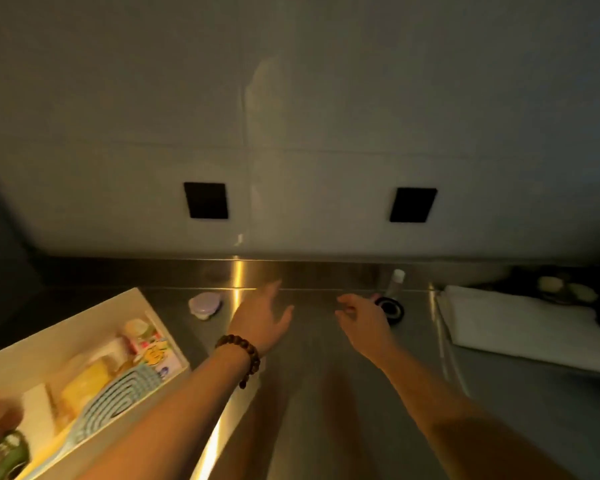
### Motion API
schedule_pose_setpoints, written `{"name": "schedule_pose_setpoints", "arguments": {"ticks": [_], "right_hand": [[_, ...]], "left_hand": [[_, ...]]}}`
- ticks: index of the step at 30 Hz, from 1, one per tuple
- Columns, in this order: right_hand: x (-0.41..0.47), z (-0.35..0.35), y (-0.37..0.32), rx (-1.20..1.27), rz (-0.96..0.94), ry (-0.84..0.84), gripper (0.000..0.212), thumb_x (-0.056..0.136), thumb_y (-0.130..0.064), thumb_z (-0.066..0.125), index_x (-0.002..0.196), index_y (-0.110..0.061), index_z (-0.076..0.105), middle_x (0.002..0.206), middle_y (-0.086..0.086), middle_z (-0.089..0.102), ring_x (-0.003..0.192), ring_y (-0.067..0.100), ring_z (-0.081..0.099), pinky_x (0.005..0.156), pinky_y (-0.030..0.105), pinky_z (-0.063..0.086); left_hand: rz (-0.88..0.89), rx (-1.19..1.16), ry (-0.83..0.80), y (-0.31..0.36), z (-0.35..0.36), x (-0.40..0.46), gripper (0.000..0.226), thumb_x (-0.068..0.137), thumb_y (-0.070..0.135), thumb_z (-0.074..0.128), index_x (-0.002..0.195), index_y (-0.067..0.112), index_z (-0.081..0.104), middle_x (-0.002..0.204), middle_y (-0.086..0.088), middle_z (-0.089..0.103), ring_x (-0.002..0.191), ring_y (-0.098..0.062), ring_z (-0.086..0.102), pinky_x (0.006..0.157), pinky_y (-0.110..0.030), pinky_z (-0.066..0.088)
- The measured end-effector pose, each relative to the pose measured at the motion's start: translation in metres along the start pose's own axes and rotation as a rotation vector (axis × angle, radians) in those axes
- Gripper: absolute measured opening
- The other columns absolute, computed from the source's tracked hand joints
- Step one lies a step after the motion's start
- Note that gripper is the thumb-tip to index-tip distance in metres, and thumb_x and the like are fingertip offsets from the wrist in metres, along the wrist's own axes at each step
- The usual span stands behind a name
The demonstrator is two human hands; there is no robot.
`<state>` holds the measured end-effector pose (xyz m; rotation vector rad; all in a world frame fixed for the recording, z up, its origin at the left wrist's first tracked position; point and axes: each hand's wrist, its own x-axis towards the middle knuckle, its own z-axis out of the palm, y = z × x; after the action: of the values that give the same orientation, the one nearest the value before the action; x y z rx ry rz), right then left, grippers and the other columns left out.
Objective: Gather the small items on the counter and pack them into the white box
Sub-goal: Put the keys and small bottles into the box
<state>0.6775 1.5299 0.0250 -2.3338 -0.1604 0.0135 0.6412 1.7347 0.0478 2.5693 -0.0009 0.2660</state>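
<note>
The white box [94, 327] stands at the left side of the steel bench [326, 393], open, and it already holds several things: a pale blue striped hairbrush [118, 400], a colourful small packet [153, 351], something yellow [84, 386] and a few more pieces that are too blurred to name. So a good part of the packing seems done.

Some small items are still out on the bench, near the back edge. A small lilac lidded container [204, 304] lies just left of the left hand [264, 320]. A round black item [390, 308] and a slim bottle with a white cap [395, 282] are just behind the right hand [364, 320]. A folded white cloth [520, 323] lies further right; I cannot tell if it belongs to the task.

Both hands reach forward over the bench and hold nothing. The left hand's fingers are spread apart; the right hand's fingers [343, 301] are loosely curled and open, close to the black item. I judge these three pieces are what is left.
</note>
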Motion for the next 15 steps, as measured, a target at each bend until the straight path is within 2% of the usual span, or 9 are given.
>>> {"name": "schedule_pose_setpoints", "arguments": {"ticks": [3, 4, 6, 8, 11, 15], "right_hand": [[0.006, -0.019, 0.049, -0.036, 0.077, 0.031, 0.023, 0.086, -0.014, 0.064, 0.108, -0.008, 0.065, 0.106, 0.012, 0.064, 0.101, 0.030, 0.060, 0.082, 0.029, 0.044], [0.009, -0.023, 0.064, -0.036, 0.104, 0.061, 0.024, 0.083, -0.013, 0.066, 0.107, -0.008, 0.066, 0.106, 0.011, 0.063, 0.101, 0.029, 0.059, 0.083, 0.029, 0.043], [0.019, -0.031, 0.091, -0.039, 0.178, 0.094, 0.038, 0.081, -0.017, 0.070, 0.116, -0.007, 0.061, 0.116, 0.010, 0.058, 0.110, 0.026, 0.054, 0.091, 0.028, 0.040], [0.032, -0.038, 0.115, -0.090, 0.241, 0.067, 0.046, 0.082, -0.026, 0.071, 0.121, -0.008, 0.055, 0.122, 0.010, 0.053, 0.112, 0.022, 0.048, 0.089, 0.024, 0.035], [0.058, -0.044, 0.142, -0.052, 0.281, 0.057, 0.049, 0.081, -0.033, 0.073, 0.118, -0.008, 0.051, 0.119, 0.010, 0.049, 0.103, 0.019, 0.046, 0.079, 0.021, 0.030], [0.096, -0.042, 0.157, 0.030, 0.267, 0.128, 0.060, 0.081, -0.029, 0.073, 0.129, -0.008, 0.045, 0.125, 0.011, 0.047, 0.114, 0.025, 0.049, 0.086, 0.024, 0.032]], "left_hand": [[-0.001, 0.007, -0.133, 0.026, 0.050, 0.019, 0.063, 0.090, 0.041, 0.052, 0.143, 0.018, 0.028, 0.144, -0.007, 0.038, 0.132, -0.022, 0.034, 0.106, -0.029, 0.026], [-0.008, 0.003, -0.181, 0.033, 0.066, 0.024, 0.065, 0.090, 0.040, 0.053, 0.144, 0.018, 0.026, 0.145, -0.008, 0.037, 0.133, -0.022, 0.032, 0.106, -0.029, 0.025], [-0.025, 0.029, -0.279, 0.044, 0.097, 0.038, 0.069, 0.088, 0.039, 0.054, 0.145, 0.017, 0.022, 0.147, -0.009, 0.033, 0.134, -0.023, 0.030, 0.107, -0.028, 0.024], [-0.066, 0.091, -0.350, 0.054, 0.125, 0.053, 0.071, 0.087, 0.042, 0.055, 0.145, 0.015, 0.023, 0.146, -0.009, 0.033, 0.133, -0.025, 0.032, 0.107, -0.032, 0.026], [-0.055, 0.170, -0.375, 0.067, 0.160, 0.077, 0.064, 0.086, 0.046, 0.052, 0.138, 0.013, 0.034, 0.138, -0.009, 0.042, 0.123, -0.027, 0.041, 0.102, -0.035, 0.033], [-0.021, 0.194, -0.363, 0.079, 0.195, 0.110, 0.052, 0.085, 0.044, 0.052, 0.127, 0.015, 0.043, 0.131, -0.008, 0.047, 0.118, -0.027, 0.042, 0.098, -0.035, 0.034]]}}
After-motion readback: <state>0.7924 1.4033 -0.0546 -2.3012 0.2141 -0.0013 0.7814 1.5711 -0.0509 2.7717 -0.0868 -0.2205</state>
